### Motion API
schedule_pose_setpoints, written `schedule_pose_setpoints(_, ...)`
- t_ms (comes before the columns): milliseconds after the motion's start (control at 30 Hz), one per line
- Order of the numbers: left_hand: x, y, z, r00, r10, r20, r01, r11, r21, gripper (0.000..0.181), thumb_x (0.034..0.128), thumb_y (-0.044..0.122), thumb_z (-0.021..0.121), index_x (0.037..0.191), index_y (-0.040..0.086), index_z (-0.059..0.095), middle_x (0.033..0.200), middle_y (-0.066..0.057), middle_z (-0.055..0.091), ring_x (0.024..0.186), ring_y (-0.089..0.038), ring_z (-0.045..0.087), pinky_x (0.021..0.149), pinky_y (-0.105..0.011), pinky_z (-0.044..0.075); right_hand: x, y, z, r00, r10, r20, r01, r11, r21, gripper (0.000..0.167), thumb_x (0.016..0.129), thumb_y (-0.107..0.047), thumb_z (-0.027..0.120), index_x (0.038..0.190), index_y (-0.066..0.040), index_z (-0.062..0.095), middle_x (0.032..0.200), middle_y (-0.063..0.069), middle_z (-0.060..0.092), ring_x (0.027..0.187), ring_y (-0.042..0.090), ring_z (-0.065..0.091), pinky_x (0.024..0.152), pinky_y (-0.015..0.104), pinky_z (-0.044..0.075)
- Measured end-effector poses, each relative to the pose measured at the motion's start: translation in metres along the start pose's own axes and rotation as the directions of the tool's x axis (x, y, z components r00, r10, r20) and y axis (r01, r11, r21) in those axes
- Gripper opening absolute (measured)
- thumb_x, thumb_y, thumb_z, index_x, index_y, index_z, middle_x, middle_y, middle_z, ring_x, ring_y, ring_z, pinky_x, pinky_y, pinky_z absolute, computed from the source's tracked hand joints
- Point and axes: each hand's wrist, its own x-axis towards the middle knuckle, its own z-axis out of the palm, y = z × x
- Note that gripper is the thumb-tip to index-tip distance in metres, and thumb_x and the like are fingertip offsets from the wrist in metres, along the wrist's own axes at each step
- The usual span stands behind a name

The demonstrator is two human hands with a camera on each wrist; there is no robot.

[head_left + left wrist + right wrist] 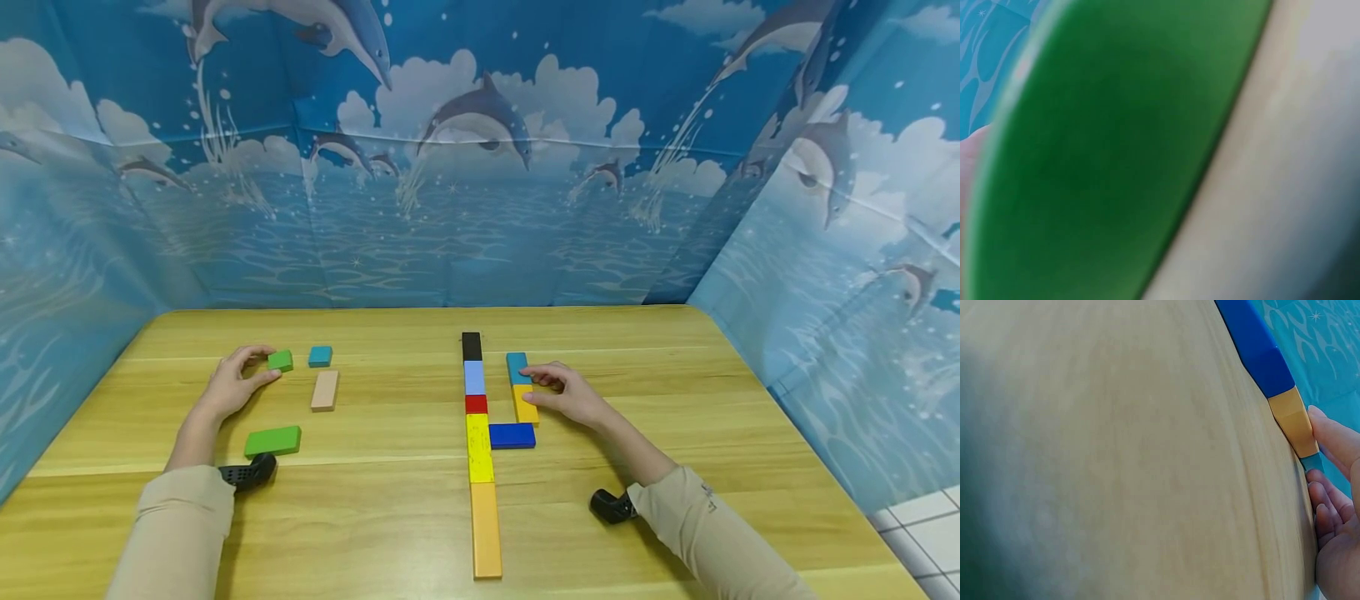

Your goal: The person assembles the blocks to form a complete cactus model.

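On the left of the table my left hand (234,385) pinches a small green block (281,360) between thumb and fingers. A small teal block (320,357) and a beige block (325,392) lie to its right. My right hand (572,396) has its fingers against a teal block (517,367) and its thumb at an orange-yellow block (526,404); these two blocks lie end to end. In the right wrist view, the thumb (1332,434) is at the orange-yellow block's side. A dark blue block (512,436) lies crosswise at that block's near end.
A straight column runs toward me: black (471,346), light blue (475,377), red (476,404), yellow (480,447) and tan (486,530) blocks. A longer green block (272,441) lies near the left wrist's black device (251,473). Dolphin-print cloth (450,233) stands behind the table.
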Motion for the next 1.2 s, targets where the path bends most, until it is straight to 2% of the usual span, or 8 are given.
schedule_pose_setpoints(167, -0.001, 0.0, 0.0, 1.0, 0.01, -0.013, -0.011, 0.998, -0.061, 0.049, 0.0932, 0.024, 0.053, 0.13, -0.006, 0.039, 0.129, -0.03, 0.037, 0.114, -0.047, 0.034, 0.09, -0.059, 0.03, 0.001, 0.001, 0.0, 1.0, 0.0, 0.004, 0.0, 1.0, 0.0, 0.04, 0.086, -0.008, 0.062, 0.123, 0.005, 0.053, 0.111, 0.025, 0.05, 0.093, 0.03, 0.043, 0.077, 0.033, 0.038)
schedule_pose_setpoints(400, -0.002, 0.008, -0.003, 0.998, 0.028, -0.052, -0.033, 0.995, -0.093, 0.049, 0.0934, 0.025, 0.052, 0.129, -0.005, 0.038, 0.125, -0.027, 0.038, 0.109, -0.041, 0.037, 0.082, -0.052, 0.036, 0.01, 0.034, 0.002, 1.0, -0.019, -0.009, 0.018, 1.0, -0.002, 0.041, 0.085, -0.015, 0.065, 0.124, -0.003, 0.055, 0.11, 0.017, 0.052, 0.092, 0.025, 0.044, 0.077, 0.032, 0.039)
schedule_pose_setpoints(467, 0.0, 0.012, -0.005, 0.997, 0.041, -0.061, -0.046, 0.995, -0.089, 0.048, 0.0935, 0.025, 0.052, 0.129, -0.004, 0.039, 0.125, -0.027, 0.038, 0.108, -0.041, 0.037, 0.081, -0.051, 0.036, 0.01, 0.036, 0.002, 1.0, -0.02, -0.01, 0.02, 1.0, -0.004, 0.041, 0.085, -0.018, 0.065, 0.123, -0.005, 0.056, 0.11, 0.015, 0.052, 0.092, 0.025, 0.044, 0.077, 0.032, 0.039)
schedule_pose_setpoints(667, 0.009, 0.028, -0.007, 0.992, 0.1, -0.078, -0.105, 0.992, -0.069, 0.046, 0.0923, 0.022, 0.055, 0.127, -0.005, 0.041, 0.124, -0.027, 0.041, 0.109, -0.042, 0.037, 0.086, -0.056, 0.031, 0.008, 0.03, 0.001, 1.0, -0.009, -0.014, 0.009, 1.0, -0.008, 0.041, 0.085, -0.015, 0.065, 0.123, -0.002, 0.055, 0.11, 0.017, 0.052, 0.093, 0.026, 0.044, 0.077, 0.032, 0.038)
schedule_pose_setpoints(833, 0.016, 0.045, -0.003, 0.989, 0.136, -0.053, -0.14, 0.987, -0.081, 0.045, 0.0922, 0.019, 0.055, 0.127, -0.005, 0.04, 0.123, -0.027, 0.041, 0.109, -0.042, 0.037, 0.089, -0.058, 0.029, 0.003, 0.01, 0.0, 1.0, -0.01, -0.004, 0.01, 1.0, -0.001, 0.041, 0.086, -0.008, 0.063, 0.123, 0.005, 0.053, 0.11, 0.024, 0.05, 0.093, 0.032, 0.044, 0.076, 0.033, 0.038)
schedule_pose_setpoints(900, 0.019, 0.053, 0.0, 0.99, 0.138, -0.04, -0.142, 0.985, -0.094, 0.045, 0.0921, 0.019, 0.055, 0.127, -0.005, 0.04, 0.124, -0.027, 0.041, 0.11, -0.042, 0.036, 0.089, -0.057, 0.03, 0.001, 0.003, 0.0, 1.0, -0.006, 0.001, 0.006, 1.0, -0.002, 0.041, 0.086, -0.007, 0.062, 0.123, 0.006, 0.052, 0.11, 0.025, 0.05, 0.093, 0.033, 0.044, 0.076, 0.033, 0.038)
schedule_pose_setpoints(1200, 0.036, 0.084, 0.024, 0.988, 0.151, 0.034, -0.144, 0.979, -0.145, 0.045, 0.0923, 0.02, 0.055, 0.129, -0.002, 0.04, 0.125, -0.022, 0.039, 0.112, -0.039, 0.035, 0.09, -0.055, 0.031, 0.0, -0.001, 0.001, 1.0, 0.006, 0.001, -0.006, 1.0, -0.004, 0.041, 0.086, -0.008, 0.063, 0.123, 0.005, 0.053, 0.111, 0.024, 0.05, 0.094, 0.031, 0.043, 0.078, 0.034, 0.038)
